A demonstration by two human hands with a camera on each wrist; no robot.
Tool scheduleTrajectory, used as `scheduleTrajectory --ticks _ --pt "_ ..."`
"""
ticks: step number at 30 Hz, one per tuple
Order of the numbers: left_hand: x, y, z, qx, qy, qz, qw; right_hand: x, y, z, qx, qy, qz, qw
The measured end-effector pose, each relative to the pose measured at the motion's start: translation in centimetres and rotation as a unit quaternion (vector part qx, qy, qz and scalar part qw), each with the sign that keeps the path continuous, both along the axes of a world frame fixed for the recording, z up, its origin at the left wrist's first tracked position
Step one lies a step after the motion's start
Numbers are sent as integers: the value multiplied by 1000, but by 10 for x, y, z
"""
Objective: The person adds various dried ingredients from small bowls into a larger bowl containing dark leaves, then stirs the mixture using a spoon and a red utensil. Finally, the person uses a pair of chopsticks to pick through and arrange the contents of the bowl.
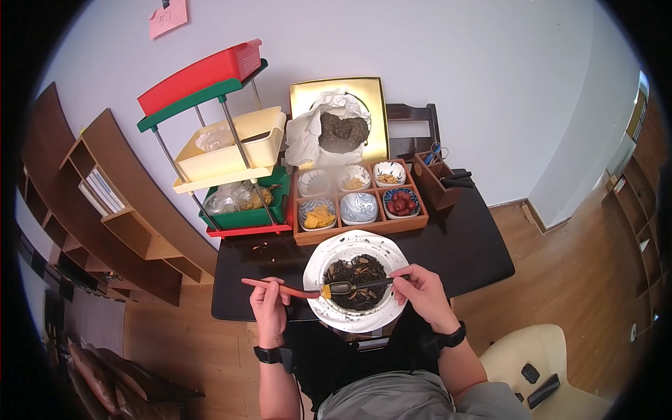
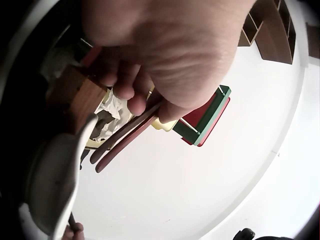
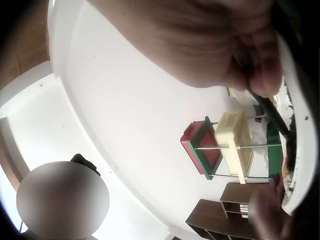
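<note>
Over a dark table (image 1: 472,245), left fingers (image 1: 268,296) pinch red tongs (image 1: 299,292), right fingers (image 1: 416,283) a scoop (image 1: 341,288), handle (image 1: 374,283) part-covered.

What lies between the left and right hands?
The head view shows red tongs, a yellow piece and a scoop, above a white bowl of dark bits.

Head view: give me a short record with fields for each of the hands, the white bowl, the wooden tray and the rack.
Left hand: holds red tongs, tips at a yellow piece
Right hand: holds a scoop over the white bowl
White bowl: contains dark loose mix
Wooden tray: six compartments, small bowls inside
Rack: left of tray; red bin above cream bin above green bin
</note>
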State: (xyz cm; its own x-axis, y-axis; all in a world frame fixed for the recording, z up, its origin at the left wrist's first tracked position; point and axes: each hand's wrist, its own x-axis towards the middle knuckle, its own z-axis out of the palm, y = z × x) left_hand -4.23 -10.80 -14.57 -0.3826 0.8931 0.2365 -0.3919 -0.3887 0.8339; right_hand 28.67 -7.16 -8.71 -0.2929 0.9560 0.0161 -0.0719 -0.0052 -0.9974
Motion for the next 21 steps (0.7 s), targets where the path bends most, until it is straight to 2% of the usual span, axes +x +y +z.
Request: scheduleTrajectory --ticks 4,16,21 --pt "2 1 -1 -27 33 22 999 -1 -1 2 1 -4 0 1000" --pt "2 -4 4 -29 79 -42 996 0 -2 2 1 -2 -2 1000" --pt "0 -3 0 -28 67 -30 997 0 -2 2 3 -3 -2 1000"
